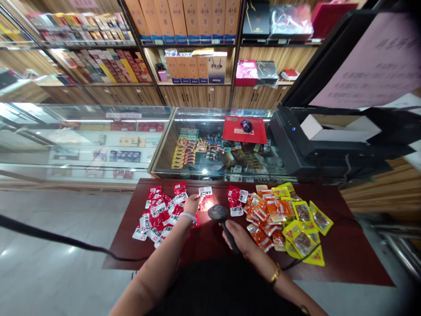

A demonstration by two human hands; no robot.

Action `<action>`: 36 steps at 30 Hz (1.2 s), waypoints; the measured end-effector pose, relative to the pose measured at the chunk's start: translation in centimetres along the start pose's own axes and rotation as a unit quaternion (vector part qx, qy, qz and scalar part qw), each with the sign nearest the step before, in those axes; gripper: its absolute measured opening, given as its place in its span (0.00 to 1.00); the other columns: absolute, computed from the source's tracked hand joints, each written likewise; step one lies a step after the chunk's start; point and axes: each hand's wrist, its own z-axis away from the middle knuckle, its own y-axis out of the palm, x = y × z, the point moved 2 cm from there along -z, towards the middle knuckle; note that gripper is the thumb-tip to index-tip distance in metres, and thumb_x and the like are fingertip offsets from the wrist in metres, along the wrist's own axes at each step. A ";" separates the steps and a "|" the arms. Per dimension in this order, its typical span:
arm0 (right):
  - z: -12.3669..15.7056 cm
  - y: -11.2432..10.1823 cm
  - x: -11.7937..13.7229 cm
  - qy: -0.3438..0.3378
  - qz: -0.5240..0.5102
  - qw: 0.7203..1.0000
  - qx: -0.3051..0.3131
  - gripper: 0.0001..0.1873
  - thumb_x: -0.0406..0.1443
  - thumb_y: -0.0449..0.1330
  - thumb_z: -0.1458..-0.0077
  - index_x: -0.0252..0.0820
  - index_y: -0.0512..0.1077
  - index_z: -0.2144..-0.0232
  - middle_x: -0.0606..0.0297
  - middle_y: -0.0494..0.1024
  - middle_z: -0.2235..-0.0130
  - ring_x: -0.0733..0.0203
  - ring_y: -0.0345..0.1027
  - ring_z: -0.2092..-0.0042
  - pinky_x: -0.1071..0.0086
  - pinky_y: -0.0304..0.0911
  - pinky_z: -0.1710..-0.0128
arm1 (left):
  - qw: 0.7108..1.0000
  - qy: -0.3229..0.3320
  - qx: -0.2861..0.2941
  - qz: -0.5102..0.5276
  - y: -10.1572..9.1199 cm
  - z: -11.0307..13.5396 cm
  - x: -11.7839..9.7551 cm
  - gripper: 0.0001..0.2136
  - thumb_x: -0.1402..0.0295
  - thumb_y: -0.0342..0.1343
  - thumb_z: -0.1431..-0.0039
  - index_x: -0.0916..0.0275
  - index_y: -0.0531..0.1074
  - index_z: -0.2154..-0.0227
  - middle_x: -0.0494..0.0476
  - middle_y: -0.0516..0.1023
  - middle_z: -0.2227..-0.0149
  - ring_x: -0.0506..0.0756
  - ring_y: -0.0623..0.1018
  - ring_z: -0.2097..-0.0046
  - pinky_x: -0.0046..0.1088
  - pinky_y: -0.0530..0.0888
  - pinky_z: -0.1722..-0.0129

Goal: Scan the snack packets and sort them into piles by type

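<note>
My right hand [237,237] is wrapped round the handle of a dark barcode scanner [218,212]. The scanner's head points forward and left, and its light falls on a red and white snack packet [206,193]. My left hand [191,204] pinches that packet by its left edge. Left of this hand lies a loose pile of red and white snack packets [159,217]. A few more red and white packets [236,202] rest beyond the scanner on the right. Further right are orange snack packets [263,210] and yellow snack packets [302,237].
Everything lies on a dark red-brown table [200,243] against a glass display counter [210,173]. A red mat [232,131] with a mouse [246,126] sits on the glass. A black checkout machine [286,145] stands at the right. Black cables cross both table sides.
</note>
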 end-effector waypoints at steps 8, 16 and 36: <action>-0.3 -0.4 -0.1 0.009 -0.005 1.000 -0.014 0.30 0.62 0.58 0.51 0.43 0.65 0.65 0.77 0.64 0.82 0.73 0.50 0.85 0.77 0.45 0.86 | 0.992 -0.066 0.026 0.100 1.5 -0.4 0.2 0.19 0.53 0.64 0.57 0.67 0.77 0.70 0.50 0.74 0.79 0.47 0.68 0.78 0.23 0.65 0.75; -0.8 0.0 0.1 0.018 0.009 1.000 -0.012 0.30 0.62 0.58 0.53 0.42 0.65 0.65 0.77 0.64 0.83 0.72 0.50 0.85 0.77 0.46 0.86 | 0.990 -0.035 0.136 -0.015 1.9 0.3 -0.5 0.16 0.66 0.61 0.46 0.66 0.75 0.55 0.63 0.81 0.60 0.55 0.79 0.61 0.30 0.73 0.57; -0.7 0.9 -0.3 0.032 0.057 0.998 0.004 0.28 0.61 0.58 0.51 0.44 0.62 0.70 0.76 0.65 0.81 0.72 0.52 0.84 0.77 0.48 0.85 | 0.941 -0.079 0.042 -0.327 -3.5 3.0 2.3 0.14 0.61 0.54 0.42 0.61 0.68 0.56 0.62 0.79 0.62 0.60 0.79 0.59 0.30 0.67 0.62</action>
